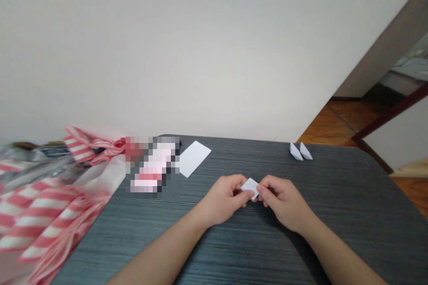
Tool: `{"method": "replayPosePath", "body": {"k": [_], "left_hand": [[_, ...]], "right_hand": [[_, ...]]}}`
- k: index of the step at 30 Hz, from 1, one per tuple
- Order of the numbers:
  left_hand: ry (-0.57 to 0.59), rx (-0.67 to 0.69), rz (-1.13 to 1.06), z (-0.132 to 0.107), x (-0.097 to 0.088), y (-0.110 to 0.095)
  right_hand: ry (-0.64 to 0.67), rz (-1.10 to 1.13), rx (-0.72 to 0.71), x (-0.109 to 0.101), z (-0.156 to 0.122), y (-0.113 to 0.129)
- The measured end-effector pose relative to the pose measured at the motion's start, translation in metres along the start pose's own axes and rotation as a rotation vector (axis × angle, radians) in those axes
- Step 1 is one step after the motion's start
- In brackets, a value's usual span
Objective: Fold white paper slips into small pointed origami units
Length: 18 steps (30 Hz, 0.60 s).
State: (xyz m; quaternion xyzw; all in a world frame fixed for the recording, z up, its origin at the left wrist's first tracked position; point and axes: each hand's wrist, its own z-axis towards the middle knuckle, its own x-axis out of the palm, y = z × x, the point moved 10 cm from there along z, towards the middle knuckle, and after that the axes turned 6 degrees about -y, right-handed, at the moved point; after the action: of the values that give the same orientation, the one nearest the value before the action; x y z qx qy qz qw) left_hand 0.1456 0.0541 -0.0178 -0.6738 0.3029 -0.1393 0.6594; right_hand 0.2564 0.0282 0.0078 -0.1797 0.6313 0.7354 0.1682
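A small folded piece of white paper [250, 185] is held up between both hands over the dark table. My left hand [227, 198] pinches its left side, thumb in front and fingers behind. On the opposite side, my right hand [284, 198] grips the paper's right edge between thumb and fingertips. Parts of the paper are hidden behind the thumbs. Two small folded white paper pieces [296, 152] stand side by side near the table's back edge, to the right. A flat white sheet of paper [194, 158] lies farther back on the left.
The dark wood-grained table [140, 236] reaches to a pale wall [214, 53]. A pixelated patch covers an object [155, 164] at the table's back left. Red-and-white striped bags [43, 213] are heaped along its left side. Brown tiled floor [334, 118] shows at right.
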Motion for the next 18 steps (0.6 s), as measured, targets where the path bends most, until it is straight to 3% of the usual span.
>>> {"method": "replayPosePath", "body": {"k": [9,18], "left_hand": [[0.006,0.036,0.113,-0.003,-0.002,-0.008],[0.015,0.036,0.118,-0.003,0.000,-0.009]], "right_hand": [[0.013,-0.049,-0.101,0.002,0.000,0.013],[0.002,-0.057,-0.098,0.000,0.001,0.013]]}}
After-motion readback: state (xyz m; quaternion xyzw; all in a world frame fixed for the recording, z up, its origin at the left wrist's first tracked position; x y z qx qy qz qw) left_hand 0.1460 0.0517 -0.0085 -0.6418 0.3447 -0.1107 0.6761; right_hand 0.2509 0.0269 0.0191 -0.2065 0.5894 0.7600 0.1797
